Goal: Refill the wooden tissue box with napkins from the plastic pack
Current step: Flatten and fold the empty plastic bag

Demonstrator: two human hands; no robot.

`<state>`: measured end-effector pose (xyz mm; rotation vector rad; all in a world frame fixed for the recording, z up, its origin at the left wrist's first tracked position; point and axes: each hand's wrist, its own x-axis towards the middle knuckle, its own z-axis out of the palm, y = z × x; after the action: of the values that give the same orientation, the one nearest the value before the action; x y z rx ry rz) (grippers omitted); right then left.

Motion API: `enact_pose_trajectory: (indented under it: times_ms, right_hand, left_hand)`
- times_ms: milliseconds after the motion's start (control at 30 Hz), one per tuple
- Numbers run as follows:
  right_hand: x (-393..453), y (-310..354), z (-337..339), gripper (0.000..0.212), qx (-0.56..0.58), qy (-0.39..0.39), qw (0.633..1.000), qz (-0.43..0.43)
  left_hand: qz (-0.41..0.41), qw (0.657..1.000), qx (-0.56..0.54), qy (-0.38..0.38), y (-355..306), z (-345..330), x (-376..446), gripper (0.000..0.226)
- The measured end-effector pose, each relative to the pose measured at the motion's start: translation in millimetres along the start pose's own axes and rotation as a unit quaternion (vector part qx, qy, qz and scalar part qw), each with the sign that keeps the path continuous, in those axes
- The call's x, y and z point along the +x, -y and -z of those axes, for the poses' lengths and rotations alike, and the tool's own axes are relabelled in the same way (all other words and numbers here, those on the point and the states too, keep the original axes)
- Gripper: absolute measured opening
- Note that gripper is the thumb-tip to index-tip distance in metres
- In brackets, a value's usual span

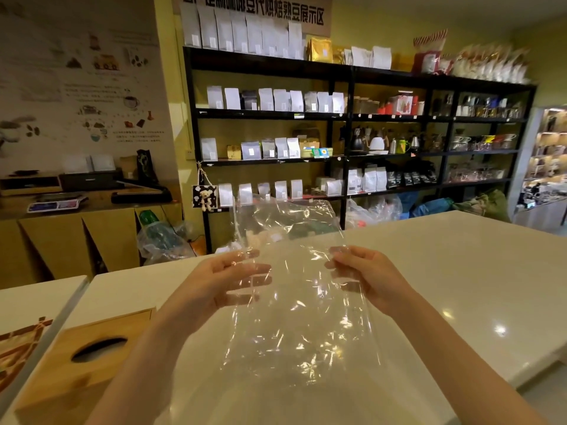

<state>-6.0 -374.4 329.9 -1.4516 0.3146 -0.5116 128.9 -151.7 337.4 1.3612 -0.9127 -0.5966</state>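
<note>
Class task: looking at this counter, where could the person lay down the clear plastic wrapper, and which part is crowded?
Free: the white counter right of the right hand, out to its far edge. Crowded: the near left, where the wooden tissue box sits beside the left hand. Both hands hold the plastic wrapper.

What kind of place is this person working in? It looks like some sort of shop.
Most likely a coffee shop or coffee retailer: black shelves hold rows of white pouch bags, pour-over kettles and drippers, and a weighing scale sits on the side counter.
</note>
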Motion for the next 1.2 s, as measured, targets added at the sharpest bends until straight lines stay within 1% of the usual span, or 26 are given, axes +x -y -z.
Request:
enact_pose_trajectory:
  times_ms: [67,167,233,300,367,433,500,633,667,700,767,833,900,967,1033,1100,1167,1200]
  right_hand:
    - [0.3,-3.7,-0.2,0.013,-0.006,-0.01,1.0,-0.002]
    - [0.2,-8.2,-2.8,0.013,-0.023,-0.034,0.999,0.004]
    - [-0.8,-9.8,-5.3,0.012,-0.037,-0.043,0.998,0.01]
    - [-1.9,-10.9,-6.9,0.017,-0.043,-0.042,0.998,0.015]
    - [-4.0,-10.0,-7.2,0.023,-0.047,-0.023,0.999,0.014]
    - [-5.6,-8.0,-6.3,0.023,-0.017,0.014,1.0,0.004]
    - [-6.1,-7.8,-5.1,0.024,0.014,0.035,0.999,0.002]
    - [-8.4,-14.9,-6.2,0.042,-0.006,-0.001,0.999,0.045]
    - [-9.2,-16.5,-7.2,0.043,-0.005,-0.008,0.998,0.059]
    - [-10.2,-17.4,-8.1,0.039,-0.001,-0.013,0.998,0.069]
    - [-12.6,-18.4,-8.8,0.028,-0.002,-0.012,0.997,0.077]
    - [-16.6,-19.2,-8.6,0.024,-0.014,-0.005,0.997,0.074]
    - [-23.7,-19.6,-7.4,0.026,-0.036,0.006,0.997,0.069]
    - [-31.8,-19.4,-4.6,0.035,-0.078,0.017,0.995,0.065]
    - [-39.5,-20.3,-2.2,0.04,-0.149,0.009,0.987,0.057]
    - [-47.9,-23.6,-1.8,0.035,-0.234,-0.031,0.97,0.063]
    - [-57.3,-28.7,-1.4,0.026,-0.308,-0.079,0.944,0.083]
    - [-62.9,-31.2,-0.6,0.022,-0.345,-0.097,0.928,0.1]
  left_hand:
    - [0.004,1.0,0.005,-0.01,2.3,2.7,-0.6,0.08]
    - [0.011,0.999,0.012,-0.029,5.8,3.5,2.3,0.074]
    - [0.004,0.999,0.029,-0.044,8.0,3.9,2.9,0.056]
    - [-0.003,0.997,0.032,-0.074,10.0,6.2,3.1,0.037]
    - [0.002,0.994,0.031,-0.103,11.7,9.5,4.4,0.028]
    - [0.01,0.993,0.017,-0.119,11.7,12.2,4.9,0.028]
    - [0.014,0.991,0.002,-0.133,11.2,15.3,5.5,0.035]
    - [0.006,0.987,-0.028,-0.158,10.8,18.6,6.2,0.049]
    - [-0.002,0.987,-0.027,-0.156,10.1,18.5,5.6,0.048]
    - [-0.011,0.988,-0.018,-0.151,9.5,18.5,4.7,0.043]
    - [-0.022,0.99,0.016,-0.135,8.7,18.8,3.0,0.03]
    - [-0.024,0.991,0.043,-0.125,7.0,19.7,1.4,0.026]
    - [-0.018,0.99,0.082,-0.117,5.1,22.0,-0.2,0.03]
    - [-0.007,0.984,0.157,-0.088,2.9,25.2,-0.9,0.031]
    - [0.025,0.961,0.271,-0.056,1.6,25.8,-1.5,0.035]
    - [0.043,0.922,0.381,-0.051,3.5,22.0,-1.1,0.042]
    - [0.027,0.876,0.477,-0.066,2.5,12.8,-4.0,0.031]
    - [0.019,0.861,0.504,-0.071,1.0,7.0,-7.8,0.023]
